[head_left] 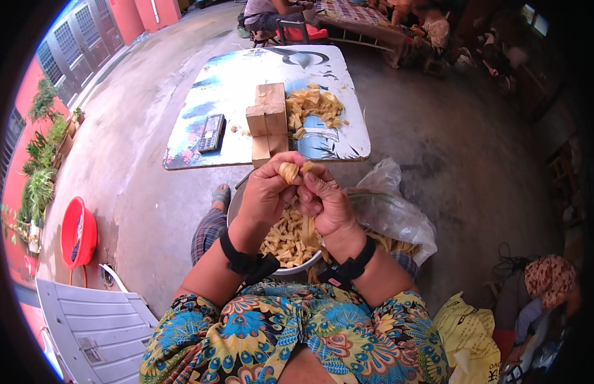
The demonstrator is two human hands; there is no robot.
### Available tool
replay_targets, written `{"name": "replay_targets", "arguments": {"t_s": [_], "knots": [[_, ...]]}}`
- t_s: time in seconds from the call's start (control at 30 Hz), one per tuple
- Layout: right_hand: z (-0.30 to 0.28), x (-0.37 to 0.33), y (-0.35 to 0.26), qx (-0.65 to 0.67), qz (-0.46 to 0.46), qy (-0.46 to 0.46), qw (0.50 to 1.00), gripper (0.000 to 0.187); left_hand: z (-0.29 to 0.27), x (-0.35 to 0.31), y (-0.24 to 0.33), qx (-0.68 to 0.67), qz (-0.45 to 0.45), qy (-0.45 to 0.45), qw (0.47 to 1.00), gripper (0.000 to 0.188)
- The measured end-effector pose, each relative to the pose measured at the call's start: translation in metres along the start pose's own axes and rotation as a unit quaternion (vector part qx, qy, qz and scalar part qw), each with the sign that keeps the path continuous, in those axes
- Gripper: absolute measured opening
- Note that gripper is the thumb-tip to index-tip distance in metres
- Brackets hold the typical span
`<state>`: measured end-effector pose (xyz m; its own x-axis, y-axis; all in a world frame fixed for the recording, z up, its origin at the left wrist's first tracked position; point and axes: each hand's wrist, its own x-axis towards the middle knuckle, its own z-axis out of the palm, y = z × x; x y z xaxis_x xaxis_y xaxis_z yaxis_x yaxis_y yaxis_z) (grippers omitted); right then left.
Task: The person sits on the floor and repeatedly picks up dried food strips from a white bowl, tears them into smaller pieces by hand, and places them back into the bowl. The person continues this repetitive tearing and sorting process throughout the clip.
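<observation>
Close together over a bowl, my two hands pinch a yellowish, flat strip that looks rolled up. My left hand (266, 185) is closed on the thicker roll of the strip (288, 173). The fingers of my right hand (332, 203) are closed around a smaller end beside it; whether both ends are one strip I cannot tell. Below them, the pale bowl (301, 269) on my lap holds many short yellowish rolled pieces (285, 238). Longer strips hang below my right hand. A clear plastic bag (396, 221) with more strips lies to the right of the bowl.
Ahead stands a low table (230, 77) bearing a wooden block stand (269, 118), a heap of yellowish scraps (314, 107) and a dark keypad phone (211, 133). A red basin (79, 233) is at left, a yellow bag (466, 336) at lower right. Other people sit at a far table (354, 13).
</observation>
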<state>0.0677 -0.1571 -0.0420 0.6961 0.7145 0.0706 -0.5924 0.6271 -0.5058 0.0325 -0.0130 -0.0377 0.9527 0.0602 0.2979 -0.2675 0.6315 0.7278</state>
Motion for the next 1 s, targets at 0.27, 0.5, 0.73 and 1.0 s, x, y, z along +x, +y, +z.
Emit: {"name": "replay_targets", "arguments": {"t_s": [0.27, 0.5, 0.73, 1.0], "knots": [[0.0, -0.003, -0.007, -0.466, -0.167, 0.041, 0.868, 0.008, -0.005, -0.007, 0.005, 0.485, 0.181, -0.007, 0.856, 0.022], [0.003, -0.013, -0.042, -0.665, -0.184, -0.046, 0.722, 0.024, -0.006, -0.023, 0.015, 0.471, 0.073, -0.018, 0.879, 0.004], [-0.03, -0.006, -0.064, -0.458, -0.107, -0.049, 0.881, 0.016, 0.009, -0.034, 0.028, 0.182, -0.25, 0.032, 0.95, 0.011], [-0.028, 0.006, -0.044, -0.389, -0.039, 0.038, 0.92, 0.017, -0.041, -0.014, 0.06, 0.425, -0.252, -0.133, 0.859, 0.057]]}}
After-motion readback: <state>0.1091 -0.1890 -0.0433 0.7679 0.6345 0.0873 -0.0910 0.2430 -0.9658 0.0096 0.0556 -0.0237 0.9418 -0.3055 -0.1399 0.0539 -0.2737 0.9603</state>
